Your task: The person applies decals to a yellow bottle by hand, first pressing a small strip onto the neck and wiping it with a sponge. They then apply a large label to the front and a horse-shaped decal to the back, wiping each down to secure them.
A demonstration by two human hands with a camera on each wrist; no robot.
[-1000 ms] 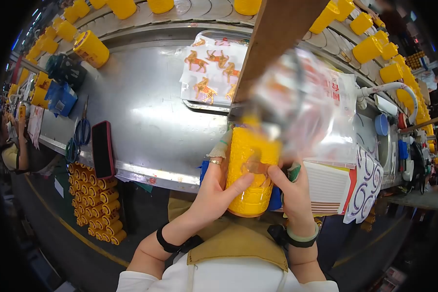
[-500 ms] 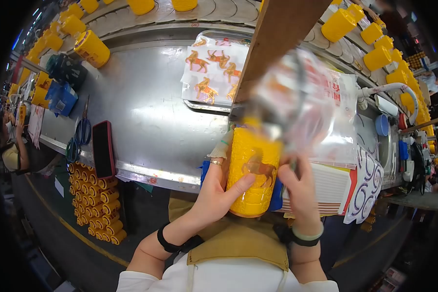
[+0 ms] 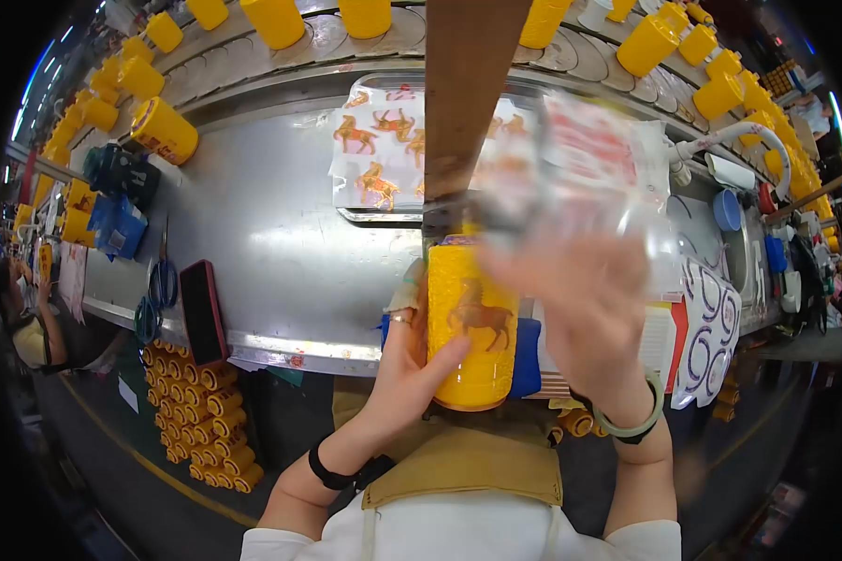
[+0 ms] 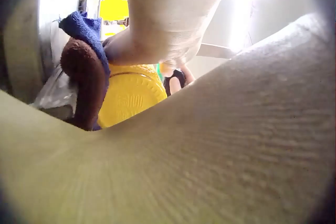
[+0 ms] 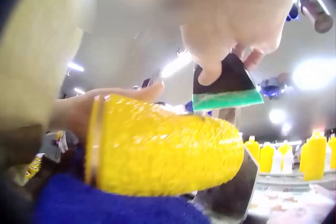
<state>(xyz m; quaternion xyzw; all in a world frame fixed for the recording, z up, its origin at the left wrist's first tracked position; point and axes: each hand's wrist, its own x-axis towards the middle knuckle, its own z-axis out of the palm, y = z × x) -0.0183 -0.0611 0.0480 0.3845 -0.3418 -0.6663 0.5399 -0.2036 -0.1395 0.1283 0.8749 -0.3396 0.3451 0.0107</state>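
Note:
My left hand (image 3: 407, 360) grips a yellow textured bottle (image 3: 472, 381) from its left side, thumb across the front. A brown horse decal (image 3: 484, 323) lies on the bottle's face. My right hand (image 3: 585, 304), blurred in the head view, is raised at the bottle's upper right. In the right wrist view it pinches a scraper (image 5: 228, 99) with a black body and green edge, held apart from the bottle. The left wrist view shows the bottle's round base (image 4: 131, 98) beside a blue cloth (image 4: 86, 29).
A tray (image 3: 384, 217) with sheets of horse decals (image 3: 355, 138) lies beyond the bottle, partly behind a brown post (image 3: 463, 103). A phone (image 3: 202, 313) and scissors (image 3: 163, 276) lie left on the metal table. Yellow bottles (image 3: 271, 23) line the conveyor behind.
My right hand has left the decal, dropped back to the bottle's right side, then risen toward its top. The horse decal now shows uncovered. My left hand keeps its grip.

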